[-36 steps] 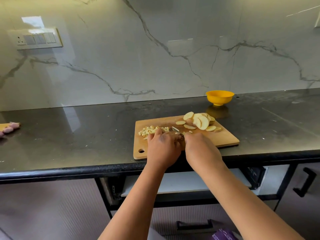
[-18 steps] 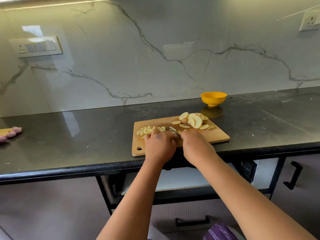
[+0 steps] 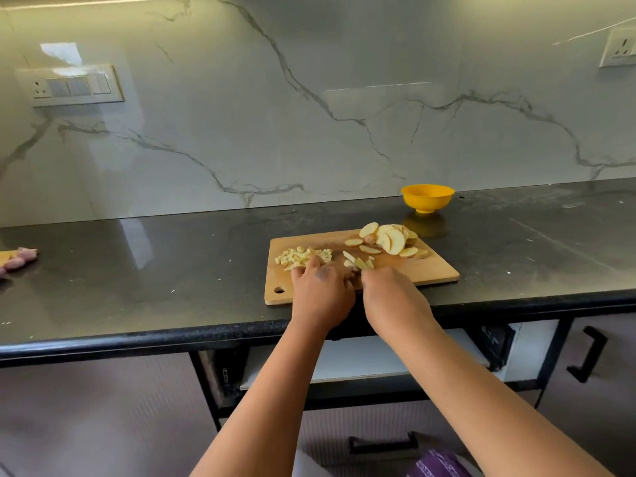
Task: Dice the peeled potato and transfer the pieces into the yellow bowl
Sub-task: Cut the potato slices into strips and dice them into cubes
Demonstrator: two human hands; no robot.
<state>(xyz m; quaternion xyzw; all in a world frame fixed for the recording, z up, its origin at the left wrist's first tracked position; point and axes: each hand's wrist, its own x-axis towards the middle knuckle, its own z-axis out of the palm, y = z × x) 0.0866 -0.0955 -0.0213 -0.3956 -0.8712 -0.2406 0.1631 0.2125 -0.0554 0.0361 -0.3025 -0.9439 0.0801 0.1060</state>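
**Strips exposed between the hands as the dicing goes on**

Since half a second ago the two hands have drawn slightly apart, and a small bundle of potato strips (image 3: 358,262) now shows between them where earlier only a glint of blade was visible. The left hand (image 3: 321,291) lies knuckles-up on the cutting board (image 3: 430,270), fingers bent down onto the near end of the strips, its fingertips next to the pile of diced potato (image 3: 303,258). The right hand (image 3: 390,297) is curled as if round a knife handle, but the handle and blade are hidden behind it, so what it grips cannot be told for sure. The potato slices (image 3: 389,241) wait uncut at the far right of the board, and the yellow bowl (image 3: 427,198) stands on the counter (image 3: 172,270) beyond them, well apart from the hands; no potato shows in it from this angle.

The step in hand appears to be cutting strips crosswise into cubes. To do it well, the left fingertips should stay tucked back with the knuckles guiding the blade, the strips kept square and bunched so the cubes come out even. Finished cubes are best swept left into the pile, keeping the cutting spot free. Most slices remain, so the transfer looks some way off.
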